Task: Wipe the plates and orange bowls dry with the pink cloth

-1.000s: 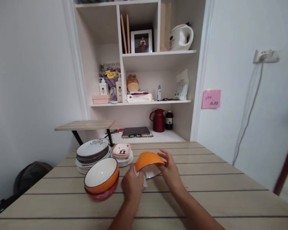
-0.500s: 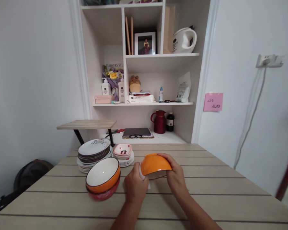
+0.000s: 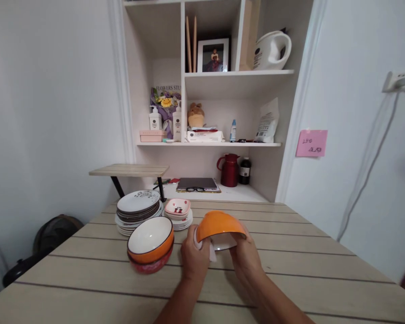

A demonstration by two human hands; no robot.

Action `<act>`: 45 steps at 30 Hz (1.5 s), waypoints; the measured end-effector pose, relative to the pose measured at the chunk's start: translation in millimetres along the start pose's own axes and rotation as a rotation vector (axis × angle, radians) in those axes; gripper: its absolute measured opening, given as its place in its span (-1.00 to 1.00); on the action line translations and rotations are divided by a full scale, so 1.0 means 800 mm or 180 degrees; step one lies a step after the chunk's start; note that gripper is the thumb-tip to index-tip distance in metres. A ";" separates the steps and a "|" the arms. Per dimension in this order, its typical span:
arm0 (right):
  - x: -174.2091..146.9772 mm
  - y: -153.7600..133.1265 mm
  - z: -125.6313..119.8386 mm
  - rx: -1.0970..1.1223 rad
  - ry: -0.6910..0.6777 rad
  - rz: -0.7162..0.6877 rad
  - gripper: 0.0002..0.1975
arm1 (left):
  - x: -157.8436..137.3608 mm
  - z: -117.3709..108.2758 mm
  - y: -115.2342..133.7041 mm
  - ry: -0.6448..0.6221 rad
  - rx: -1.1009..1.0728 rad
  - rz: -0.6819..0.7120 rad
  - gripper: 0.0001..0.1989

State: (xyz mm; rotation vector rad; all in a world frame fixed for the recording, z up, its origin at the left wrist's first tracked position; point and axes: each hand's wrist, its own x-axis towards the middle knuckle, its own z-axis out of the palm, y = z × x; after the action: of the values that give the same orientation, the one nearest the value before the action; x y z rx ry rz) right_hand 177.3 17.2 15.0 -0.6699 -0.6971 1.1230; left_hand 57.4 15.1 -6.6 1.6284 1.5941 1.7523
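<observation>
One orange bowl (image 3: 219, 221), tilted mouth-down over the table (image 3: 101, 270); left hand (image 3: 195, 256), fingers closed on its edge through a pale cloth (image 3: 212, 255); right hand (image 3: 249, 257), fingers curled round the opposite edge; I'd press cloth flat, bracing opposite.

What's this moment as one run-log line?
left hand: grips pale cloth against orange bowl | right hand: holds same bowl | orange bowl: tilted | nearby: stacked bowls, plate stack
</observation>
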 end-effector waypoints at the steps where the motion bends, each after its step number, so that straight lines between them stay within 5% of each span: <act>1: -0.001 0.003 0.000 0.0044 0.0028 0.0077 -0.63 | 0.000 0.000 0.000 -0.0015 -0.0075 -0.0005 -0.85; 6: -0.001 0.021 -0.005 -0.0011 0.0104 0.0252 -0.73 | 0.001 0.003 -0.003 -0.0105 -0.0182 -0.0025 -0.85; 11: 0.009 0.016 -0.011 -0.0416 -0.0102 0.0114 -0.69 | 0.006 0.006 -0.005 -0.0030 0.0453 -0.0299 -0.77; 21: 0.011 -0.021 -0.020 -0.3032 -0.0538 -0.1994 -0.47 | 0.005 -0.004 -0.003 -0.0183 0.1770 0.0057 -0.62; 27: 0.010 -0.021 -0.025 -0.3652 -0.0663 -0.2255 -0.36 | 0.004 -0.006 0.008 -0.0779 0.2202 0.0755 -0.62; 31: 0.016 -0.015 -0.031 -0.3116 -0.0660 -0.2071 -0.44 | 0.005 -0.006 0.009 -0.0773 0.1808 0.0718 -0.63; 38: 0.007 -0.023 -0.016 -0.1627 -0.0448 -0.1429 -0.51 | 0.007 -0.005 0.002 -0.0433 0.1152 -0.0040 -0.68; 45: 0.006 -0.012 -0.005 -0.0345 0.0062 -0.0373 -0.67 | 0.009 0.003 -0.011 -0.0370 0.0220 -0.0190 -0.76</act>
State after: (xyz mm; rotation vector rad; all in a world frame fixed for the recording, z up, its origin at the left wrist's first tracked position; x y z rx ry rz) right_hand 187.2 18.7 20.6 -0.7218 -0.7750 0.9750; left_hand 53.0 25.1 -10.2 1.6632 1.6485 1.5599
